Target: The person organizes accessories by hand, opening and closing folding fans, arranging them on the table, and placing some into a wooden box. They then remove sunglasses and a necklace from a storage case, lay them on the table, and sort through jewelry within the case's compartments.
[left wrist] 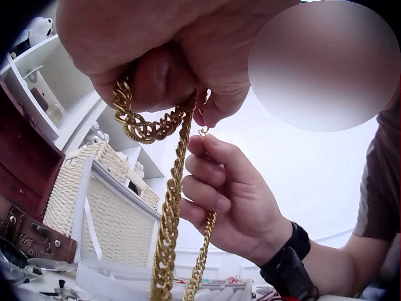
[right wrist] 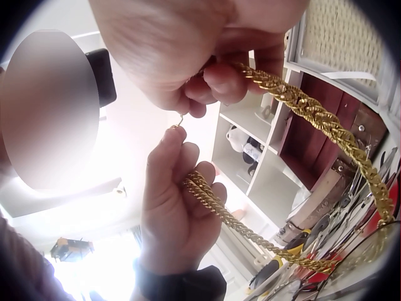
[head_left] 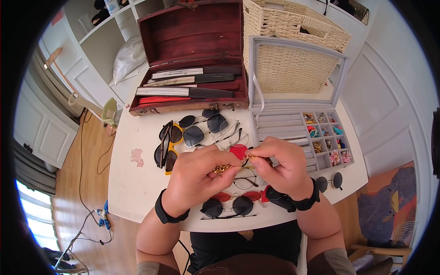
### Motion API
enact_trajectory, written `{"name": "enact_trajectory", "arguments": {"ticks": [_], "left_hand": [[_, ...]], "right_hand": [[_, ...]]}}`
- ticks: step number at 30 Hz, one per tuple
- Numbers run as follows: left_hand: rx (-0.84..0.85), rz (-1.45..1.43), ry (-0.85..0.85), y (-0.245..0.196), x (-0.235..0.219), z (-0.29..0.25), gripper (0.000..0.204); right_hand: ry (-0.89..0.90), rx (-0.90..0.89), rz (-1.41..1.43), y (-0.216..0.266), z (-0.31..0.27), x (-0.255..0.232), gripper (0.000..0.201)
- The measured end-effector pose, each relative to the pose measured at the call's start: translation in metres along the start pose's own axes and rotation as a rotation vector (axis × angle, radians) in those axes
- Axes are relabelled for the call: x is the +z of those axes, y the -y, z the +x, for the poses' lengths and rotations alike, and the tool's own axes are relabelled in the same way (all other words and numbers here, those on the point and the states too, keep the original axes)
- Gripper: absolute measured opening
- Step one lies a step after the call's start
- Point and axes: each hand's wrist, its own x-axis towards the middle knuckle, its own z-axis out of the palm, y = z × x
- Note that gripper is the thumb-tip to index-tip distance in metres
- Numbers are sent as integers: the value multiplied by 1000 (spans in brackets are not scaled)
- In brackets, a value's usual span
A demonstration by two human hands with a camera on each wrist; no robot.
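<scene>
Over the table, the left hand (head_left: 195,172) and the right hand (head_left: 284,167) each pinch one end of a thick gold chain necklace (left wrist: 168,232). Between the fingertips sits a small gold clasp (right wrist: 180,120), and the two ends are close together. In the left wrist view, part of the chain loops below the left hand's curled fingers while the rest hangs down. From the right wrist view, both strands drop toward the glasses on the table. Round glasses with clear lenses (head_left: 246,178) and a red lens (head_left: 238,151) lie just beneath the hands.
An open dark red wooden chest (head_left: 190,34) holds several folding fans (head_left: 178,82). To its right stands an open grey jewelry box (head_left: 279,121) with rings and trinkets; behind it is a wicker basket (head_left: 293,23). Several sunglasses (head_left: 195,135) are spread over the white table (head_left: 126,188).
</scene>
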Motion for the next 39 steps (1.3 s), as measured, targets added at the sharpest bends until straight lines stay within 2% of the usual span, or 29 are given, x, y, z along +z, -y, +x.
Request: {"name": "enact_trajectory", "arguments": {"ticks": [18, 26, 28, 30, 32, 35, 37, 39], "left_hand": [[29, 16, 7, 3, 1, 0, 17], [11, 24, 37, 3, 0, -1, 16], [39, -23, -12, 4, 1, 0, 17], [10, -24, -26, 1, -1, 0, 19], [-18, -26, -40, 2, -2, 2, 20], [64, 54, -68, 7, -4, 4, 25], [-86, -2, -151, 9, -7, 1, 27], [-76, -35, -183, 14, -9, 0, 27]], "right_hand": [[-43, -18, -71, 4, 0, 1, 9], [-41, -3, -86, 5, -1, 1, 13], [-32, 3, -90, 5, -1, -1, 13], [30, 37, -40, 1, 0, -5, 10], [14, 66, 21, 2, 1, -7, 10], [-38, 105, 126, 1, 0, -13, 10], [-75, 114, 172, -1, -1, -20, 11], [-154, 225, 451, -4, -4, -26, 14]]}}
